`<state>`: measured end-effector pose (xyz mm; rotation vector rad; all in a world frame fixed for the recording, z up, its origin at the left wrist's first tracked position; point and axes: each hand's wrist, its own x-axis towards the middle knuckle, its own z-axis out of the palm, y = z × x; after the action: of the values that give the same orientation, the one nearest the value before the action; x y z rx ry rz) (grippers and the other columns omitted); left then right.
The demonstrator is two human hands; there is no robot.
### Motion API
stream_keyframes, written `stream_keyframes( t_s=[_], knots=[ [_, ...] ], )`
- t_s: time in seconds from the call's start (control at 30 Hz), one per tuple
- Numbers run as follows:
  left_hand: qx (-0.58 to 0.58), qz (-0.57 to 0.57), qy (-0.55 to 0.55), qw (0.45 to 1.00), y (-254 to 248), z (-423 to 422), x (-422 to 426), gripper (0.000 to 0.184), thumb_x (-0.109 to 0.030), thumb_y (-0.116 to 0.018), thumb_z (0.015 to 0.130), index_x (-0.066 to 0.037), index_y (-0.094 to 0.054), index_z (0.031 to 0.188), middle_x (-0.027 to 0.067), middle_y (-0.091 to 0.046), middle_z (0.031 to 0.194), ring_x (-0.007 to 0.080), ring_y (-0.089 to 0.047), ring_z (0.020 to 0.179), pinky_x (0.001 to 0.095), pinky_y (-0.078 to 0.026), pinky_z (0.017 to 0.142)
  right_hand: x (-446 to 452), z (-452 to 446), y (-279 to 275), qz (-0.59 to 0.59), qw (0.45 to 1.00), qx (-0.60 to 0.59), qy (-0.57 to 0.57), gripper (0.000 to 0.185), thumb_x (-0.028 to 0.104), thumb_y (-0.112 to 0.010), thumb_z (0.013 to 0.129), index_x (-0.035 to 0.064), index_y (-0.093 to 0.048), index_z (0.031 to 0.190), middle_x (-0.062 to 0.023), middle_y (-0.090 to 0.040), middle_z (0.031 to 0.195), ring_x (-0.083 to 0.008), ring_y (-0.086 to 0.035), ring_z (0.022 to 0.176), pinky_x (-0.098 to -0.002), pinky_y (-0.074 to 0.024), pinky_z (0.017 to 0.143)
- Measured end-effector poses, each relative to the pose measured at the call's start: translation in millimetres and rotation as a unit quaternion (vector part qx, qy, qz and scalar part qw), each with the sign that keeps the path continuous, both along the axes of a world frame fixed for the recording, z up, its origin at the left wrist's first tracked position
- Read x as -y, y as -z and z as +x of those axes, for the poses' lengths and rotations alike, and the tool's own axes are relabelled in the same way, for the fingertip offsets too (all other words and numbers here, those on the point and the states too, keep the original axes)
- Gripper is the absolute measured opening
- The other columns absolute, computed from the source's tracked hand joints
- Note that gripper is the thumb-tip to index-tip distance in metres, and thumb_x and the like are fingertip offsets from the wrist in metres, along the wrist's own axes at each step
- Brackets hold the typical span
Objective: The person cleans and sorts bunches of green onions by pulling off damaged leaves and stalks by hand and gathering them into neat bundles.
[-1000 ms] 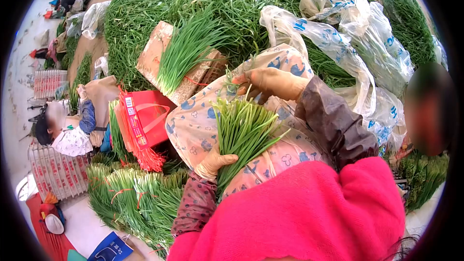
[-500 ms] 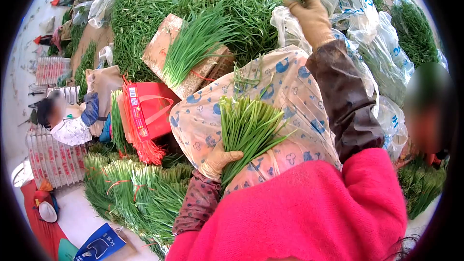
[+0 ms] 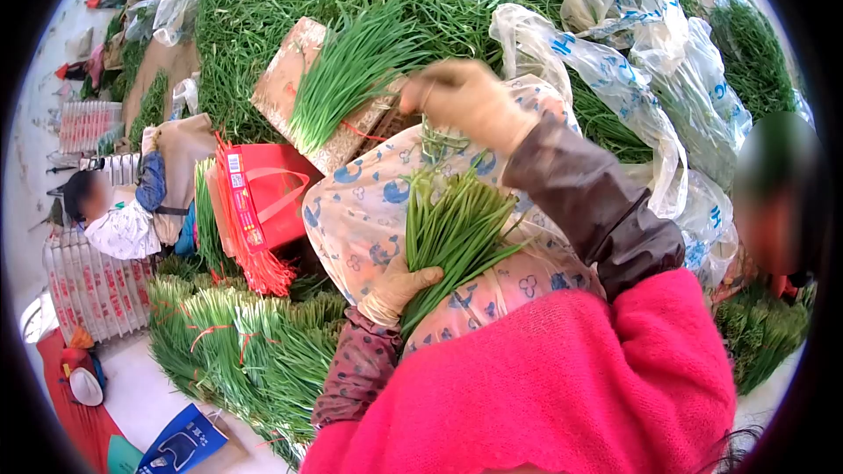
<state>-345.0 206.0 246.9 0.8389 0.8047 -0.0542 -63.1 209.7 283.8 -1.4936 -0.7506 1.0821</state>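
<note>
My gloved left hand (image 3: 397, 293) is wrapped round the lower part of a bunch of green stalks (image 3: 457, 241), whose pale ends fan out over my lap. Above it, my gloved right hand (image 3: 465, 105) is raised over the patterned apron (image 3: 360, 237); its fingers are smeared by motion. Some loose green strands (image 3: 443, 145) lie on the apron just below that hand. Beyond it, a second bunch of long green leaves (image 3: 351, 79) rests on a worn board (image 3: 285, 75), with a red tie beside it.
Heaped loose greens (image 3: 255, 26) spread across the back. Clear plastic bags (image 3: 667, 53) lie at the right, near a person. A red bag (image 3: 272, 206) with red ties, tied bundles (image 3: 237, 342) and another person (image 3: 123, 224) are at the left.
My right hand swung out towards the plastic bags at the upper right, then came back over the apron. My left hand still holds the bunch in nearly the same place.
</note>
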Motion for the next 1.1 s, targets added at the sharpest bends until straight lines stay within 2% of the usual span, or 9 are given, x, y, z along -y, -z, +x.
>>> stream_keyframes(
  t_s=[0.07,0.2,0.33,0.43,0.53,0.63,0.7,0.83,1.1],
  knots=[
    [-0.009,0.010,0.027,1.000,5.6,-4.4,-1.3,0.059,-0.018,-0.076,0.079,0.002,-0.050,0.128,0.0091,-0.062,0.115,0.0168,-0.058,0.103,0.0294,-0.047,0.090,-10.1,31.0,-0.9,0.027,0.998,-0.020,0.049,0.034,0.033,-0.062,0.089,0.0039,-0.066,0.104,-0.0047,-0.069,0.092,-0.0147,-0.063,0.079,-0.0280,-0.0517,0.076],
    [0.007,0.022,0.047,0.999,9.3,-2.6,-3.4,0.061,-0.021,-0.076,0.079,0.002,-0.048,0.129,0.0089,-0.063,0.115,0.0170,-0.058,0.103,0.0291,-0.046,0.091,-23.3,35.6,-24.2,-0.122,0.945,0.282,-0.114,0.075,0.066,-0.048,0.083,0.0009,-0.058,0.120,-0.0172,-0.064,0.111,-0.0302,-0.061,0.106,-0.0399,-0.0455,0.094],
    [-0.005,0.059,0.081,0.995,11.0,-1.6,-4.6,0.066,-0.019,-0.076,0.080,0.001,-0.044,0.133,0.0078,-0.058,0.122,0.0179,-0.056,0.108,0.0300,-0.044,0.094,-22.3,-1.4,-59.6,-0.259,0.808,0.265,-0.458,0.069,0.047,-0.059,0.084,0.0034,-0.045,0.135,-0.0201,-0.060,0.120,-0.0321,-0.060,0.108,-0.0417,-0.0471,0.090],
    [-0.010,0.067,0.069,0.995,1.9,3.6,-0.9,0.065,-0.019,-0.075,0.081,0.001,-0.043,0.133,0.0085,-0.059,0.121,0.0179,-0.056,0.107,0.0293,-0.044,0.093,-26.6,-25.6,-14.4,-0.077,0.741,0.347,-0.570,0.049,0.034,-0.065,0.078,0.0055,-0.062,0.117,-0.0174,-0.065,0.107,-0.0297,-0.065,0.088,-0.0399,-0.0510,0.079],
    [-0.018,0.056,0.049,0.997,2.4,1.2,1.4,0.063,-0.019,-0.074,0.081,0.002,-0.044,0.132,0.0091,-0.060,0.118,0.0176,-0.056,0.105,0.0284,-0.045,0.092,-34.8,-30.1,-8.1,-0.143,0.800,0.299,-0.500,0.037,0.031,-0.065,0.077,0.0085,-0.068,0.105,-0.0136,-0.068,0.097,-0.0296,-0.066,0.082,-0.0384,-0.0521,0.073],
    [-0.018,0.050,0.044,0.998,11.3,-8.1,-1.3,0.062,-0.022,-0.075,0.081,0.003,-0.047,0.129,0.0089,-0.060,0.117,0.0165,-0.056,0.104,0.0281,-0.045,0.090,-18.7,-11.1,-9.0,-0.035,0.970,0.136,-0.196,0.022,0.018,-0.061,0.083,0.0099,-0.070,0.102,-0.0075,-0.069,0.089,-0.0166,-0.066,0.075,-0.0322,-0.0535,0.073],
    [-0.063,0.073,0.024,0.995,14.3,-14.8,-2.5,0.062,-0.026,-0.077,0.080,0.002,-0.049,0.128,0.0082,-0.061,0.115,0.0165,-0.057,0.101,0.0285,-0.047,0.088,-18.3,13.3,-15.7,-0.037,0.989,0.100,-0.103,0.023,0.016,-0.060,0.086,0.0106,-0.068,0.108,-0.0066,-0.069,0.093,-0.0123,-0.065,0.075,-0.0300,-0.0535,0.076],
    [-0.078,0.073,-0.048,0.993,-0.6,-14.1,0.3,0.063,-0.030,-0.076,0.080,0.002,-0.049,0.127,0.0083,-0.060,0.115,0.0169,-0.058,0.097,0.0295,-0.048,0.084,-7.8,56.5,18.6,-0.137,0.909,0.393,0.021,0.049,0.045,-0.058,0.087,0.0138,-0.057,0.125,-0.0132,-0.066,0.112,-0.0240,-0.064,0.097,-0.0332,-0.0490,0.090],
    [-0.046,0.136,-0.148,0.979,16.4,-29.1,-7.2,0.060,-0.021,-0.072,0.085,-0.002,-0.043,0.133,0.0083,-0.056,0.120,0.0203,-0.056,0.104,0.0341,-0.047,0.090,53.6,9.3,12.4,-0.111,0.939,0.100,-0.310,0.056,0.049,-0.057,0.088,0.0044,-0.059,0.121,-0.0128,-0.066,0.113,-0.0217,-0.061,0.106,-0.0335,-0.0452,0.093]
  ],
)
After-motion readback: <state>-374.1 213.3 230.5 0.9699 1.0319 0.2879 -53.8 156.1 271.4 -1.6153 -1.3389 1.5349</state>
